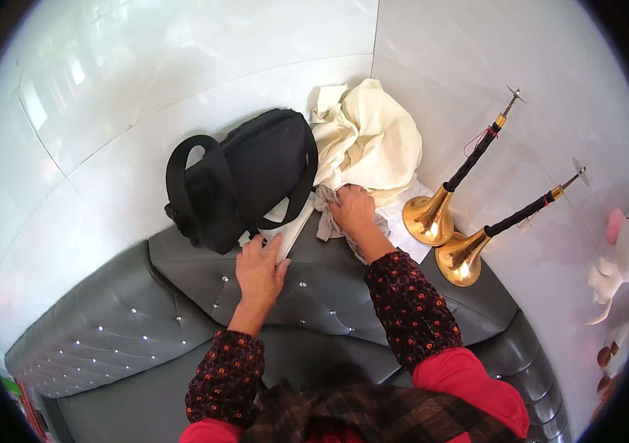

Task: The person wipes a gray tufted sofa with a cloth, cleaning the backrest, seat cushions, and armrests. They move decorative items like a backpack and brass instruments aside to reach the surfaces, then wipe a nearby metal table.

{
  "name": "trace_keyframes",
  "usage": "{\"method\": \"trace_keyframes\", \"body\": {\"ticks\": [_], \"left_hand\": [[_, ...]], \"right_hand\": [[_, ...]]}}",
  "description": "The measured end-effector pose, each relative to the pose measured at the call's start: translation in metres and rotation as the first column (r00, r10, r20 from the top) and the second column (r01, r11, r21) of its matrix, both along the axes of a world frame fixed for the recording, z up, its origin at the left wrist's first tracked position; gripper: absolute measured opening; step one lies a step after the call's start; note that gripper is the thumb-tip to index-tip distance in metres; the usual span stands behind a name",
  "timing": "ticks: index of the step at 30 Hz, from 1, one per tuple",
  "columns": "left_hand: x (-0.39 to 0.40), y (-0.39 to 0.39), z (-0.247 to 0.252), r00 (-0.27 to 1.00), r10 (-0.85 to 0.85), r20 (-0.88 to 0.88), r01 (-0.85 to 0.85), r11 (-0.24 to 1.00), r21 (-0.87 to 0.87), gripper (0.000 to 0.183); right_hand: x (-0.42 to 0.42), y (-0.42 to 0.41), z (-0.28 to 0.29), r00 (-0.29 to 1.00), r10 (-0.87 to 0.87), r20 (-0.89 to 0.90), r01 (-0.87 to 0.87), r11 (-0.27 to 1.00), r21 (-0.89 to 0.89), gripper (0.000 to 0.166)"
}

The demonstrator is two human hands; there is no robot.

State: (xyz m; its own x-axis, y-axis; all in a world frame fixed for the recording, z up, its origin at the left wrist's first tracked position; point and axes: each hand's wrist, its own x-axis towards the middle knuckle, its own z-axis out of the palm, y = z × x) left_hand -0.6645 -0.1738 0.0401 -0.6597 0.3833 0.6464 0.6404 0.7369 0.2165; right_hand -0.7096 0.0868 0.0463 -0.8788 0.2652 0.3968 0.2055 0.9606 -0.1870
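My left hand (260, 271) lies at the lower edge of a black fabric bag (261, 160) with wide straps. Its fingertips touch a flat white item (295, 232) that sticks out from beside the bag; whether they grip anything is hidden. With bent fingers, my right hand (356, 213) holds a crumpled grey cloth (325, 213) on top of the sofa back. Just beyond that hand is a bunched cream cloth (372, 135), heaped against the wall corner. Both hands are over the dark tufted sofa back (314, 299).
Two suonas with brass bells stand to the right, one (430, 219) behind the other (464, 257), their dark pipes leaning toward the wall. White papers (411, 238) lie beside the bells. Pale tiled walls (181, 66) meet behind the sofa. A white figure (608, 279) shows at far right.
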Motion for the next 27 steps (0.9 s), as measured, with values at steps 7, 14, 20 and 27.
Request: {"method": "trace_keyframes", "body": {"ticks": [7,14,20,27], "left_hand": [[-0.039,0.010,-0.007,0.999,0.024,-0.043,-0.029,0.994,-0.105,0.041],[-0.093,-0.001,-0.018,0.987,0.134,-0.094,-0.136,0.991,-0.007,0.035],[-0.084,0.005,-0.033,0.982,0.118,-0.150,-0.127,0.990,-0.054,0.049],[-0.087,-0.001,-0.037,0.973,0.124,-0.193,-0.140,0.988,-0.072,0.053]], "right_hand": [[0.074,-0.006,-0.005,0.977,0.165,-0.132,-0.169,0.985,-0.025,0.037],[0.089,-0.020,0.006,0.959,0.277,-0.059,-0.279,0.959,-0.041,0.038],[-0.011,-0.016,-0.005,0.981,0.152,-0.120,-0.153,0.988,-0.005,0.038],[0.070,-0.016,-0.006,0.993,0.094,-0.070,-0.096,0.995,-0.024,0.044]]}}
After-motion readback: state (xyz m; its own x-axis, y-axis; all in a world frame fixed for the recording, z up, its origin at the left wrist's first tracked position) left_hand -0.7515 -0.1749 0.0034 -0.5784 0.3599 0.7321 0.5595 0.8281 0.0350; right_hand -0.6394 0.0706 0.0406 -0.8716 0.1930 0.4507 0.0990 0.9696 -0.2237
